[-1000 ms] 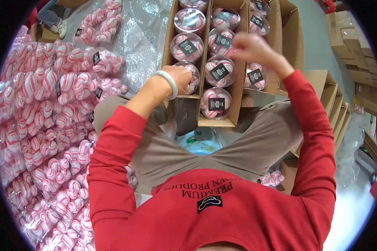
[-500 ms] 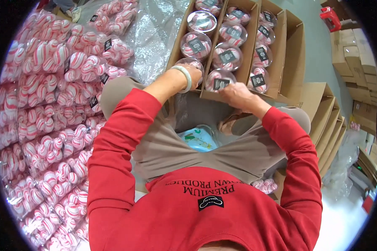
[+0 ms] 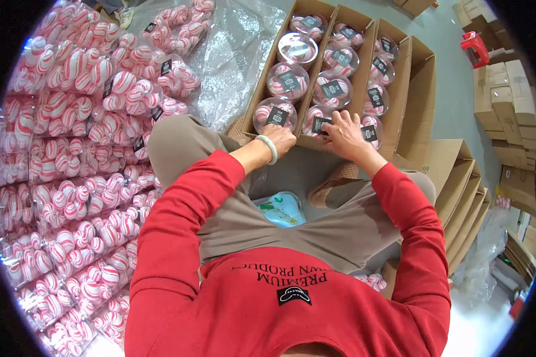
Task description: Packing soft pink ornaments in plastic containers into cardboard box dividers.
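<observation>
Long narrow open cartons (image 3: pixel 301 138) hold rows of clear round tubs with pink-and-white swirled candy-like pieces and black labels. At the left row's near end, my left hand (image 3: pixel 280 137) is closed at the carton's front edge, just below a tub (image 3: pixel 274 113); its fingertips are partly hidden. My right hand (image 3: pixel 348 137) rests with fingers bent and spread over the right side of the middle row's nearest tub (image 3: pixel 318 119). Just right of that hand is another tub (image 3: pixel 372 127) in the right row.
Stacked clear packs of pink-and-white swirls (image 3: pixel 71 154) fill the left side. Clear plastic sheeting (image 3: pixel 229 65) lies beyond my left knee. Flattened or nested cartons (image 3: pixel 458 184) stand at right, with a red object (image 3: pixel 475 49) and stacked boxes (image 3: pixel 509 89) farther off.
My left hand has drawn back from over the left row's nearest tub to the carton's near edge. My right hand has shifted onto the middle tub's right side, fingers more spread.
</observation>
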Available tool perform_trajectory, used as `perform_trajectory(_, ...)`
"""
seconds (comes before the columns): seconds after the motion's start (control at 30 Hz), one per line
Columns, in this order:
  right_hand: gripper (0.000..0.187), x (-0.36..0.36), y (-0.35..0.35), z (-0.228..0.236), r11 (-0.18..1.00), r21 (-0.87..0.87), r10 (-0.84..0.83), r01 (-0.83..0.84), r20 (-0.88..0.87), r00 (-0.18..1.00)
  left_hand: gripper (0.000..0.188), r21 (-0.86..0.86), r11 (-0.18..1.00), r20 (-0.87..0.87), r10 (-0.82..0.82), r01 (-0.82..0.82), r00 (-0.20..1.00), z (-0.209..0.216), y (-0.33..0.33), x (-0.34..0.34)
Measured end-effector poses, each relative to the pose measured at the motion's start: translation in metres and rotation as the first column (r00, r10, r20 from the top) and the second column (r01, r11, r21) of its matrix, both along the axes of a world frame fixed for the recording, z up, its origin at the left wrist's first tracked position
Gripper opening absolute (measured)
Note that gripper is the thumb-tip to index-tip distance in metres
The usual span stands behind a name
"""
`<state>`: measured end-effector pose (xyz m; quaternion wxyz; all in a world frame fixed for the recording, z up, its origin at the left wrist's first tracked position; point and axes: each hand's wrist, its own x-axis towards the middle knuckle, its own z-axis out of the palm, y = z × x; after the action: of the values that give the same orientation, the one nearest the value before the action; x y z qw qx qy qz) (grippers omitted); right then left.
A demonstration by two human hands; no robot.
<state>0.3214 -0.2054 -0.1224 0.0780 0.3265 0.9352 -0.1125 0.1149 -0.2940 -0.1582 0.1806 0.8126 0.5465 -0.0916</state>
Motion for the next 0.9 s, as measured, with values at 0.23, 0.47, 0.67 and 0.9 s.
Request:
perform_trajectory(0.23, 0.031, 0.013, -0.023, -0.008, 0.984, 0.05, -0.166, 0.168, -0.051, 0.985, 0.015, 0.101, 0.99, 0.021, -0.101, 0.098, 0.995, -0.013, -0.001, 0.003)
perform_trajectory(0.47, 0.015, 0.027, 0.013, -0.055, 0.987, -0.16, -0.046, -0.017, -0.383, 0.923, 0.015, 0.132, 0.989, 0.016, -0.074, 0.072, 0.997, -0.012, 0.018, -0.001)
perform_trajectory(0.67, 0.016, -0.006, 0.043, -0.028, 0.992, -0.109, -0.094, 0.058, -0.357, 0.929, 0.018, 0.204, 0.973, -0.071, 0.125, -0.109, 0.99, 0.002, 0.046, -0.014)
perform_trajectory(0.9, 0.044, 0.033, 0.091, 0.015, 0.915, 0.223, -0.087, 0.336, -0.703, 0.706, 0.02, -0.024, 0.916, -0.046, 0.399, -0.4, 0.916, 0.032, 0.044, -0.013)
